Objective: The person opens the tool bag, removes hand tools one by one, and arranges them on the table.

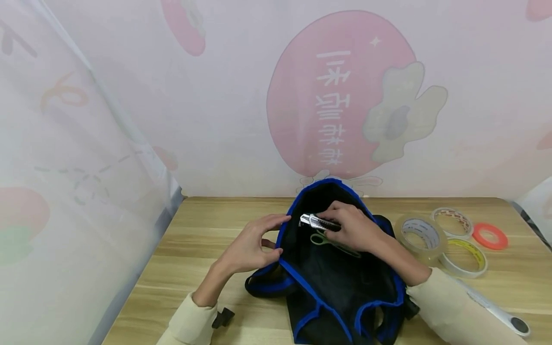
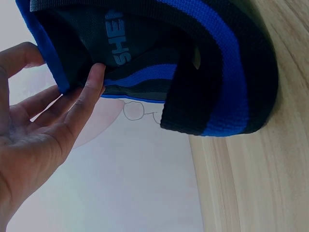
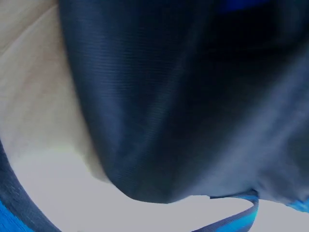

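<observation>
A black bag with blue trim [image 1: 327, 278] lies on the table with its mouth spread wide. My left hand [image 1: 254, 242] holds the left side of its rim, fingers at the blue edging [image 2: 50, 63]. Inside the mouth, my right hand [image 1: 355, 227] grips a silver and black utility knife [image 1: 316, 222], its metal end pointing left. Just below the knife, scissors with pale green handles [image 1: 320, 238] lie against the dark lining, partly covered by the right hand. In the right wrist view, black bag fabric [image 3: 145, 106] fills most of the picture and hides that hand.
Right of the bag are several tape rolls: a wide clear roll [image 1: 422, 235], others beside it, and a red ring-shaped roll [image 1: 490, 236]. A long white tool [image 1: 496, 306] with a dark oval end lies partly under the right sleeve. A printed cloth [image 1: 224, 120] hangs behind the table.
</observation>
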`<act>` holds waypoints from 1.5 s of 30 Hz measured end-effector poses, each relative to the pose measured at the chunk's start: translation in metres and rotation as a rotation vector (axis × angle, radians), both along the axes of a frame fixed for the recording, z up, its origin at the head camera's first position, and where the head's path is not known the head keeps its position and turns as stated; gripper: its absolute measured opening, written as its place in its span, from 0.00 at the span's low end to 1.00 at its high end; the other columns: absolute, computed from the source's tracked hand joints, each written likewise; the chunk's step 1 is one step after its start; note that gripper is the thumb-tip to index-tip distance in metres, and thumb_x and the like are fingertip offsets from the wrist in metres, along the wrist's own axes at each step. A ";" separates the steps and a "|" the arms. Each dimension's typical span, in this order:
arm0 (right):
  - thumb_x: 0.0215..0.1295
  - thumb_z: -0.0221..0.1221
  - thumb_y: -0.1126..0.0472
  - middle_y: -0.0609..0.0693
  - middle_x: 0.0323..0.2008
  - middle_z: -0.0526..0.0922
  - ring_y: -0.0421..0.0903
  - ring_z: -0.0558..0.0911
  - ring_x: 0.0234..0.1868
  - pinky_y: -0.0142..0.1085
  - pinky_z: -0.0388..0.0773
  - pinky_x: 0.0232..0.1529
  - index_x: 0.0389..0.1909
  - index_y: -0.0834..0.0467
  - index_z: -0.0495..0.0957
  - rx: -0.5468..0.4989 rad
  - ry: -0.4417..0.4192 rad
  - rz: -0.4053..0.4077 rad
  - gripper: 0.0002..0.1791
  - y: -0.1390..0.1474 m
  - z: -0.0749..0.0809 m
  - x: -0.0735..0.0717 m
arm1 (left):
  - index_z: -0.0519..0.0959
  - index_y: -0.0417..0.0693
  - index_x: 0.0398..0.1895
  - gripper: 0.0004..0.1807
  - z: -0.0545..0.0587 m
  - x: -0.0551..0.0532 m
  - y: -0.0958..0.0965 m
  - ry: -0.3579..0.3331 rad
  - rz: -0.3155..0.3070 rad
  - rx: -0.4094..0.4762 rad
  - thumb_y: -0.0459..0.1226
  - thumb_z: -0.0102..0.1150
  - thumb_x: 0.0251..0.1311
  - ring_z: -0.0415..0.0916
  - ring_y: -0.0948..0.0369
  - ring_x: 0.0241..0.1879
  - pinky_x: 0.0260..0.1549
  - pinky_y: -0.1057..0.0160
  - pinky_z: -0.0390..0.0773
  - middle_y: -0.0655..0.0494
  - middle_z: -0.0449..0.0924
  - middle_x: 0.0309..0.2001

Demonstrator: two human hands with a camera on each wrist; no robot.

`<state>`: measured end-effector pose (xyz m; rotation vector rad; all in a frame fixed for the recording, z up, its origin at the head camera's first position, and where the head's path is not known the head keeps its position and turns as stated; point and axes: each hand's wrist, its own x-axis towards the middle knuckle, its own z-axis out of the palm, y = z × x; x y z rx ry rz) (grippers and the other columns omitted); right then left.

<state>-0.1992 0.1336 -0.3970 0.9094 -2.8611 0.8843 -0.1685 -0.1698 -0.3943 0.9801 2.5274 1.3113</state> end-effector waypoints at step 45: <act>0.53 0.78 0.70 0.44 0.44 0.83 0.30 0.73 0.39 0.29 0.80 0.28 0.56 0.55 0.89 -0.126 0.157 -0.145 0.27 0.175 0.000 0.069 | 0.68 0.40 0.79 0.41 -0.004 0.000 0.000 -0.010 -0.005 0.022 0.25 0.66 0.60 0.76 0.40 0.71 0.48 0.65 0.90 0.43 0.68 0.79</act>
